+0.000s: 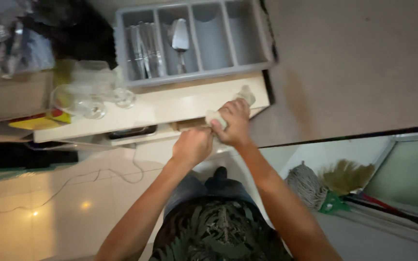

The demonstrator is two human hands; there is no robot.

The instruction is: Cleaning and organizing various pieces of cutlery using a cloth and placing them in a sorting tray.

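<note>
Kitchen corner, pale counter (170, 108) above a glossy tiled floor (49, 208); view tilted. Grey cutlery tray (265, 43) at the counter's back, cutlery in its left compartments, a flat server (180, 38) in the next, the rest bare. Clear glasses (90, 99) lying near the tray's left corner. Mop (306, 186) and broom (344, 176) propped by the wall, a thin cord (73, 183) trailing over the floor.

Right hand (233, 123) closed around a pale rolled cloth (244, 93) at the counter's front edge, one end poking out past the fingers, the other under the thumb. Left hand (192, 145) drawn into a fist just beside it, knuckles touching the right wrist; whether gripping the cloth's end, could not tell.

Risks, as judged: cloth slipping from the grip and dropping over the edge to the floor; a wide sweep leftward knocking the glasses, loose and close to the rim; cord underfoot a possible snag.
</note>
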